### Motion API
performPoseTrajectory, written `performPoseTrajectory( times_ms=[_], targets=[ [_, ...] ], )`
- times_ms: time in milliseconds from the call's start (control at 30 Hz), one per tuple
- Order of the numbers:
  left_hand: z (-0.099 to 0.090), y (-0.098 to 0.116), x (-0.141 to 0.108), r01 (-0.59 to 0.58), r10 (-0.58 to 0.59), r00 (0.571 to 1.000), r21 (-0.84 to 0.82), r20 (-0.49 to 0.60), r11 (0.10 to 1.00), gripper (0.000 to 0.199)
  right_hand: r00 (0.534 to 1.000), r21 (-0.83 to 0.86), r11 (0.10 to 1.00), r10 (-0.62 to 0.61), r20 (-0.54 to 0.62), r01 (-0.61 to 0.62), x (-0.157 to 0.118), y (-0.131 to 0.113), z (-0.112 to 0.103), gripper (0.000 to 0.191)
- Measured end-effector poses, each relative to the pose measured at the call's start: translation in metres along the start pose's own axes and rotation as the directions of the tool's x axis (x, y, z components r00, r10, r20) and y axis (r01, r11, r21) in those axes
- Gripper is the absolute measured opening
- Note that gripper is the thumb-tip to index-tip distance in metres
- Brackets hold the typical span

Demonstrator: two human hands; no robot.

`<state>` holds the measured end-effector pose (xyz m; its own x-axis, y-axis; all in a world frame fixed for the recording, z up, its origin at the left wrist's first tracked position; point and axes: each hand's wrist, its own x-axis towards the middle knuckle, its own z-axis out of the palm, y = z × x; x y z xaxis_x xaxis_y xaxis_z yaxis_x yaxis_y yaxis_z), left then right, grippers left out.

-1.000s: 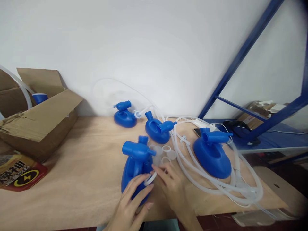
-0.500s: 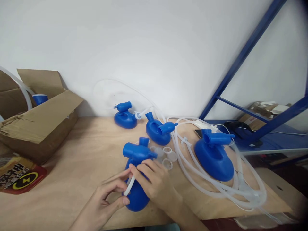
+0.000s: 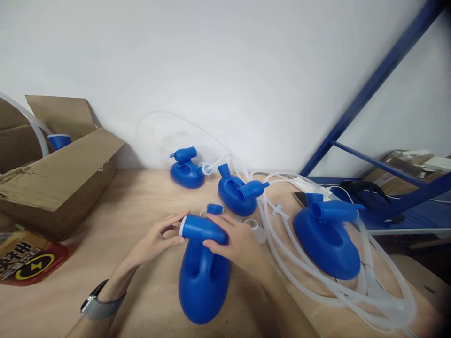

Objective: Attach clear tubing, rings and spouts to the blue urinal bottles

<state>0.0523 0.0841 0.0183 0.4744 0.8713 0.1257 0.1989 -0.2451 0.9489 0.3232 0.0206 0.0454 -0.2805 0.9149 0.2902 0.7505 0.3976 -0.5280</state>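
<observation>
By the left hand (image 3: 154, 240) a white ring (image 3: 182, 226) is pinched on a blue spout (image 3: 200, 229), gripped by the right hand (image 3: 241, 243).
The spout is borne by a blue bottle (image 3: 204, 293); beyond, another bottle (image 3: 186, 175) is set near the wall (image 3: 225, 80).

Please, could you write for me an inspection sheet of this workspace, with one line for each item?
Surface: wooden table, pale grain visible.
Job's things: front blue bottle; white ring at the mouth of its top cylinder; whether fully seated, cannot tell.
Clutter: three other blue bottles, clear rings and caps, open cardboard box, red-and-yellow pack.
Grips: left grip on the white ring; right grip around the top cylinder.
Cables: thin white cord behind the rightmost bottle; clear tubing coiled around that bottle's side.
Surroundings: white wall behind, blue frame at right.
</observation>
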Motion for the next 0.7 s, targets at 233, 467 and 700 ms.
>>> performPoseTrajectory(
  times_ms=[233,467,700],
  targets=[
    [0.006,0.007,-0.002,-0.031,0.032,0.999,0.082,-0.002,0.996,0.067,0.999,0.194,0.98,-0.049,0.0,0.048,0.006,0.014,0.001,0.06],
    [0.01,0.034,0.002,-0.132,0.141,0.99,0.306,-0.009,0.943,0.066,0.993,0.367,0.923,-0.116,-0.022,0.116,0.012,0.033,0.006,0.059],
    [0.013,0.021,-0.002,-0.134,0.161,0.986,0.38,-0.041,0.915,0.064,0.998,0.332,0.941,-0.069,-0.01,0.068,0.017,0.031,0.007,0.057]
  ],
)
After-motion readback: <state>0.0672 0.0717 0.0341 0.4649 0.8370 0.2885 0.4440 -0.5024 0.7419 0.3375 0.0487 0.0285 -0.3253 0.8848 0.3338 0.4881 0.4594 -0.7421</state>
